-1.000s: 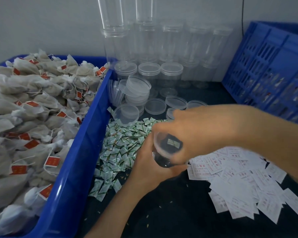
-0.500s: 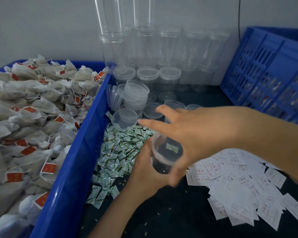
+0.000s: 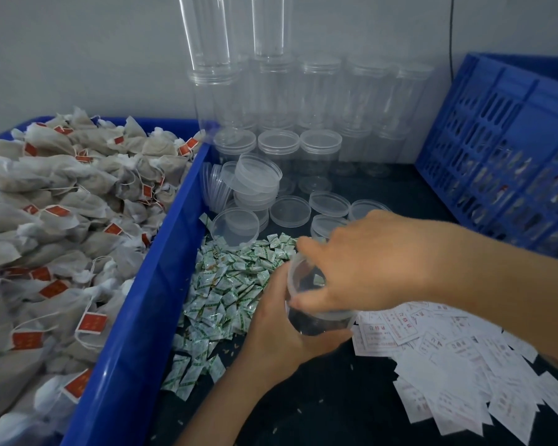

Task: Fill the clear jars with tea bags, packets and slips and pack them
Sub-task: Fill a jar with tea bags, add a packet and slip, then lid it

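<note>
Left hand (image 3: 281,329) clamped round a clear jar (image 3: 319,320), right hand (image 3: 377,265) spread over its mouth.
The left fingers (image 3: 273,284) curl round the jar's wall. The right thumb and forefinger lie apart across the rim and hold nothing that shows. Green-printed packets (image 3: 226,294) lie just left and red-printed slips (image 3: 458,365) just right, their characters too blurred to read. Bare dark bench (image 3: 319,407) lies open in front. A blue bin (image 3: 136,317) of red-tagged tea bags (image 3: 45,220) walls the left, a blue crate (image 3: 503,149) the right.
</note>
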A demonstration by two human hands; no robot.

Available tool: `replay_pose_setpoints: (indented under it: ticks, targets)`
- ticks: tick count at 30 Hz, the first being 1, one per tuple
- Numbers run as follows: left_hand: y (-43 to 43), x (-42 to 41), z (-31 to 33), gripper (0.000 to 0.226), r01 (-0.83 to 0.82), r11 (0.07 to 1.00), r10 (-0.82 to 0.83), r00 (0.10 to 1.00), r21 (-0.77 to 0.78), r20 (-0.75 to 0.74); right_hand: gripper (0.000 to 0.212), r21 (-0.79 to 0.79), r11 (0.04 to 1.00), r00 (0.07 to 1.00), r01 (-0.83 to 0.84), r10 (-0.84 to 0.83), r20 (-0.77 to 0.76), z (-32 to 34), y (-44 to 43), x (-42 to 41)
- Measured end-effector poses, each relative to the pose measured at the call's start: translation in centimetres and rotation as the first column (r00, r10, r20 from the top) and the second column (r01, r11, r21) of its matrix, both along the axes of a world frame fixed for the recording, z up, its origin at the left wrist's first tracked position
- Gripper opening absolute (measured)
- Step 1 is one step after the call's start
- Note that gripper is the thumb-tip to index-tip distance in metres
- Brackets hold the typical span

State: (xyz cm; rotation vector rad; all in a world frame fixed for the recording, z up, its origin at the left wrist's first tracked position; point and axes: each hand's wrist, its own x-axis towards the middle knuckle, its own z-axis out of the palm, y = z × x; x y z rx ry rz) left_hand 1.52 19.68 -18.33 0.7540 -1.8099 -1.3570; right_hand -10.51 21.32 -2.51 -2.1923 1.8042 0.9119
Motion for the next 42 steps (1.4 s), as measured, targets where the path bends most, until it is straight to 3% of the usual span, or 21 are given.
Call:
replay_pose_setpoints:
  ticks: [1,3,4,5,7,10,11,13,14,16,19,20,22,23,24,27,30,34,36,39,42]
  targets:
    - [0.0,0.0,0.0,0.081,-0.005,1.0,0.005,1.0,0.017,0.001,0.053,0.07,0.998,0.999,0.0,-0.003,0.038,0.6,0.0,-0.1]
    - [0.1,0.0,0.0,0.08,-0.031,0.999,0.031,0.999,0.032,0.015,0.105,0.162,0.985,0.997,-0.064,0.057,0.046,1.2,-0.2,-0.6]
    - [0.0,0.0,0.0,0.082,-0.037,0.999,0.036,0.999,0.024,0.025,0.116,0.158,0.985,0.998,-0.064,0.061,0.027,1.0,-0.3,-0.7]
    - [0.0,0.0,0.1,0.084,-0.029,1.0,0.028,0.999,0.012,0.033,0.113,0.109,0.994,0.999,-0.03,0.029,0.016,0.8,-0.1,-0.4]
    - [-0.1,0.0,0.0,0.084,-0.005,1.0,0.006,0.999,-0.027,0.043,0.086,-0.045,0.999,1.0,0.005,-0.005,0.011,-0.2,0.0,0.0]
    - [0.0,-0.1,0.1,0.082,-0.016,1.0,0.017,0.999,-0.003,0.031,0.055,0.02,0.999,0.999,-0.034,0.034,0.02,-0.1,-0.1,-0.2]
    - [0.1,-0.1,0.2,0.079,-0.026,1.0,0.026,0.999,0.0,0.037,0.066,0.078,0.996,0.998,-0.046,0.042,0.049,0.5,-0.2,-0.4]
    - [0.3,-0.1,0.1,0.079,-0.047,0.999,0.047,0.998,-0.002,0.051,0.112,0.148,0.986,0.996,-0.082,0.075,0.047,0.8,-0.4,-0.9]
    - [0.2,0.0,0.1,0.082,-0.048,0.999,0.049,0.997,-0.004,0.053,0.12,0.15,0.987,0.998,-0.056,0.051,0.038,0.8,-0.3,-0.8]
    - [0.1,0.1,0.3,0.084,-0.024,1.0,0.024,0.998,-0.007,0.052,0.1,0.059,0.998,0.999,0.014,-0.015,0.03,0.0,0.0,-0.2]
    - [0.1,0.0,0.4,0.077,-0.003,1.0,0.003,0.999,0.001,0.038,0.062,-0.041,0.997,0.997,-0.069,0.071,0.036,-0.5,0.0,0.0]
    - [0.1,0.0,0.3,0.077,-0.018,1.0,0.018,0.999,0.005,0.031,0.067,-0.009,0.995,0.993,-0.094,0.095,0.067,-0.3,-0.1,-0.3]
    - [0.1,-0.1,0.2,0.082,-0.039,0.999,0.038,0.999,0.003,0.032,0.108,0.085,0.991,0.992,-0.106,0.1,0.08,0.2,-0.2,-0.9]
    - [0.1,-0.1,0.2,0.084,-0.036,0.999,0.036,0.999,0.004,0.036,0.117,0.086,0.993,0.995,-0.076,0.07,0.069,0.3,-0.2,-1.0]
    - [0.1,-0.1,0.1,0.085,-0.026,1.0,0.026,0.999,-0.002,0.039,0.113,0.026,0.999,0.997,-0.043,0.042,0.061,0.3,0.0,-0.9]
    - [0.0,0.0,0.1,0.083,-0.001,0.999,0.004,0.999,-0.052,0.051,0.073,-0.196,0.979,0.997,-0.054,0.063,0.041,-0.6,0.1,-0.4]
    - [0.1,0.1,0.3,0.083,0.011,1.0,-0.01,0.998,-0.02,0.066,0.048,-0.145,0.979,0.986,-0.141,0.153,0.068,0.0,0.0,-0.5]
    - [0.6,0.2,0.3,0.081,-0.017,0.999,0.02,0.996,-0.031,0.092,0.062,-0.006,0.971,0.956,-0.237,0.235,0.177,1.0,-0.2,-1.1]
    - [0.5,0.2,0.3,0.082,-0.004,0.999,0.008,0.997,-0.041,0.079,0.076,-0.019,0.969,0.939,-0.247,0.244,0.242,1.6,-0.1,-2.0]
    - [-0.1,0.2,0.2,0.088,0.044,0.997,-0.039,0.996,-0.062,0.081,0.074,-0.188,0.974,0.894,-0.126,0.193,0.403,3.2,-0.1,-4.8]
    - [0.0,0.2,0.0,0.089,0.041,0.995,-0.034,0.996,-0.089,0.084,0.056,-0.355,0.917,0.847,0.185,0.035,0.531,3.3,-0.9,-9.2]
